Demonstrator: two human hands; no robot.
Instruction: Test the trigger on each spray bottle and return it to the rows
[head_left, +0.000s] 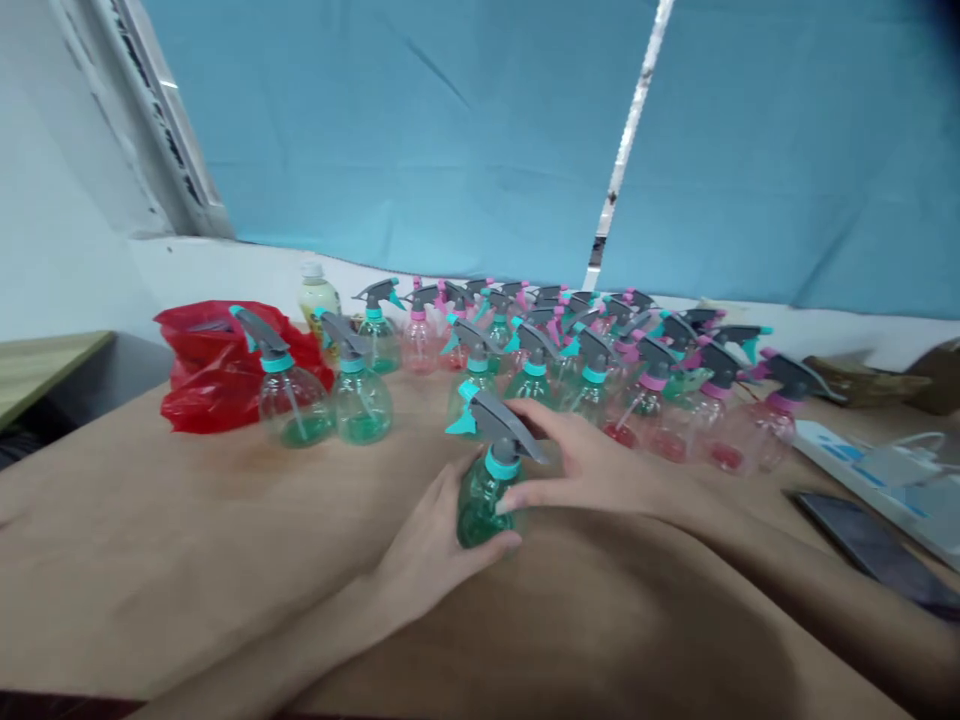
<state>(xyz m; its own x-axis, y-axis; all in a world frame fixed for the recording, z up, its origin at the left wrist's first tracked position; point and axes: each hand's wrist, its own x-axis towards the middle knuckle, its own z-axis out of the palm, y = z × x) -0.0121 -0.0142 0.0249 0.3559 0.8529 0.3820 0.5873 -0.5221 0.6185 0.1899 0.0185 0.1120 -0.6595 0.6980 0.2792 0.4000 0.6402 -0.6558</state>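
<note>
My left hand cups the body of a green-tinted plastic spray bottle from the lower left. My right hand comes in from the right, with its fingers on the bottle's teal collar and below its grey trigger head. The bottle stands slightly tilted, held between both hands above the wooden table. Behind it stand several green-tinted spray bottles and several pink-tinted ones, upright and crowded together.
A red plastic bag and a pale drink bottle lie at the back left. At the right are a white power strip, a dark phone and a white cable. A blue sheet hangs behind the table.
</note>
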